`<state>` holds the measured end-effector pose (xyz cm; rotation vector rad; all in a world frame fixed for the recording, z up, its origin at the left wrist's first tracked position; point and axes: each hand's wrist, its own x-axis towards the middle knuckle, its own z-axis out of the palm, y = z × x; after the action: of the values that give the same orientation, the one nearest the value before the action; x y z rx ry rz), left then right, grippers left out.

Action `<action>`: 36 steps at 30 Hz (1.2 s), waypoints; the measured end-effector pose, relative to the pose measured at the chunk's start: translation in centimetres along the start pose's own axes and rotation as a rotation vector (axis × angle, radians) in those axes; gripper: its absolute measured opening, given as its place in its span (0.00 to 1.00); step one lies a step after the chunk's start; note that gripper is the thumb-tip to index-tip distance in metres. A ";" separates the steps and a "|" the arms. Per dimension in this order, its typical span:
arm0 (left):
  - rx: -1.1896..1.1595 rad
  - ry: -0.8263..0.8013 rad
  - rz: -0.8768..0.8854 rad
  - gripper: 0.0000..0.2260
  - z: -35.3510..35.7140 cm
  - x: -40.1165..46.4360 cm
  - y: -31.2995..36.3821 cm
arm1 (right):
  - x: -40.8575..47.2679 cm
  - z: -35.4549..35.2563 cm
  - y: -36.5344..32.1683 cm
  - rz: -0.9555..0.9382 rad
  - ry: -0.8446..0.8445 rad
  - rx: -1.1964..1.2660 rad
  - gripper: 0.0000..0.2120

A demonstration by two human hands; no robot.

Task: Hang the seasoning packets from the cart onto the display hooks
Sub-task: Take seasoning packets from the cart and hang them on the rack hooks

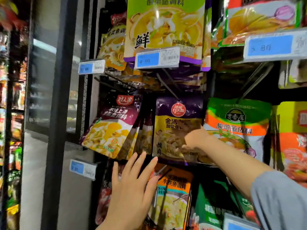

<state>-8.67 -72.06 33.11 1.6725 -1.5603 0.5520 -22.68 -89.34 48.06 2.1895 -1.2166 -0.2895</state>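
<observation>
I am standing in a shop aisle, at a rack of seasoning packets point(178, 130) hung in rows on metal display hooks point(167, 85). Blue price tags point(157, 58) with barcodes sit at the hook ends, and a glass-doored cooler point(54, 83) stands to my left.

Person, head view. Both hands bare: no gloves, rings or watch visible. Left hand point(131, 188) and wrist uncovered down to the frame edge. Right hand point(194, 138) and forearm bare; short grey-blue sleeve point(280, 201) of soft plain fabric covers the upper arm, hem slightly wavy.
</observation>
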 end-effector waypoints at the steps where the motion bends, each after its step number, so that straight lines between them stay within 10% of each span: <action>1: -0.009 0.008 -0.005 0.21 0.0 -0.1 0.0 | 0.0 -0.2 -0.1 -0.001 -0.003 0.015 0.22; 12: -0.032 0.066 -0.015 0.31 -0.5 -0.6 0.4 | -6.1 -3.7 -1.7 -0.272 0.169 0.005 0.34; 18: -0.159 0.287 0.032 0.21 -3.2 -3.3 0.7 | -13.8 -7.1 -5.6 -0.469 0.418 0.048 0.23; 25: -0.176 0.407 -0.260 0.19 -9.1 -12.3 -2.5 | -19.7 -11.3 -14.0 -0.806 0.687 0.274 0.21; 36: 0.263 0.314 -0.939 0.20 -18.4 -39.3 -4.3 | -22.9 -3.2 -37.6 -1.292 0.172 1.015 0.13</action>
<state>-7.25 -33.00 13.66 2.1413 -0.3818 0.4762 -7.89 -54.39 25.55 3.4973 0.4971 0.0768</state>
